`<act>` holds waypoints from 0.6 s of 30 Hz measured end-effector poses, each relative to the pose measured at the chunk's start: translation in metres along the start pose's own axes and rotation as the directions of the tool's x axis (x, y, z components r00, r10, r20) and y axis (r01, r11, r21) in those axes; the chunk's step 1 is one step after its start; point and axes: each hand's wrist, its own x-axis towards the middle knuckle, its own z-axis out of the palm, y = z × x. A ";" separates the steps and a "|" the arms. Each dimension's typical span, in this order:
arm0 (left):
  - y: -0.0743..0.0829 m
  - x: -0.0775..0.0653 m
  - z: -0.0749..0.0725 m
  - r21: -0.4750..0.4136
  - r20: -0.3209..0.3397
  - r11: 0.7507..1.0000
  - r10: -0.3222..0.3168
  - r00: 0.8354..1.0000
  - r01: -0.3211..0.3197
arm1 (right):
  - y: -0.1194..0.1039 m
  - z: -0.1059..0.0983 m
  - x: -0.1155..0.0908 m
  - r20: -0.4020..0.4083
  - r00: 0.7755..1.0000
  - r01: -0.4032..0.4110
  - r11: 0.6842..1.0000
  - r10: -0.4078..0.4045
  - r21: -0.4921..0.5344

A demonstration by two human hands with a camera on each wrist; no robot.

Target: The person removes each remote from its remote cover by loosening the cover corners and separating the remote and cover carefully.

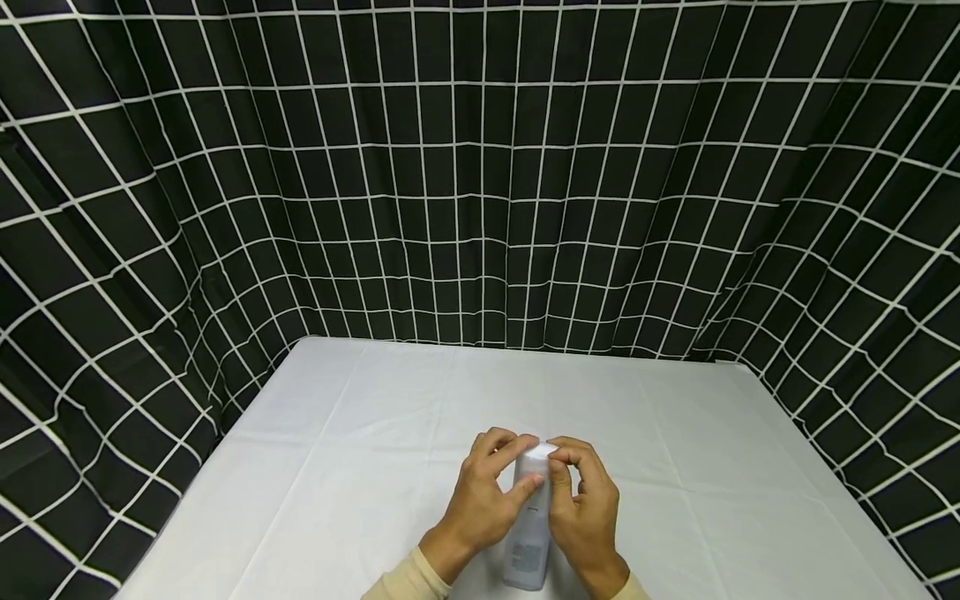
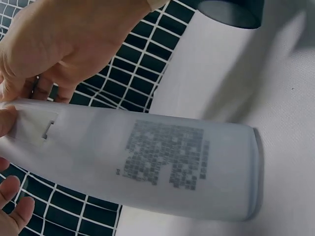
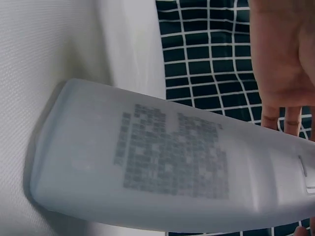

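Note:
A long, pale grey plastic object (image 1: pixel 531 533) stands upright on the white table, leaning slightly, its wide end down. Its near face bears a block of small, blurred print and, higher up, a small slot. My left hand (image 1: pixel 480 500) holds its upper left side, thumb on the near face and a fingertip at the top edge. From the right, my right hand (image 1: pixel 588 500) pinches the upper edge between thumb and curled index finger. In the left wrist view the right hand (image 2: pixel 74 44) shows above the object (image 2: pixel 147 157); its top end lies outside both wrist views.
The white cloth-covered table (image 1: pixel 360 467) has faint creases. Black curtains (image 1: pixel 480 167) with a white grid hang along its back and both sides. A dark round part (image 2: pixel 231 12) shows at the top of the left wrist view.

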 end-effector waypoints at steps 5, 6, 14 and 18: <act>0.000 -0.002 -0.001 0.033 -0.013 0.999 0.008 1.000 -0.007 | 0.000 -0.001 0.004 -0.003 1.000 -0.020 0.996 0.020 -0.087; 0.001 -0.002 -0.002 0.037 -0.014 0.999 0.014 1.000 -0.013 | 0.000 -0.001 0.006 -0.006 1.000 -0.030 0.994 0.030 -0.107; 0.004 -0.007 -0.008 -0.021 0.017 0.997 0.078 0.997 -0.077 | -0.006 -0.009 0.021 0.067 0.969 -0.239 0.970 0.236 0.045; 0.001 -0.007 -0.012 -0.058 0.018 0.989 0.138 0.990 -0.136 | -0.008 -0.013 0.029 0.229 0.856 -0.503 0.849 0.463 0.163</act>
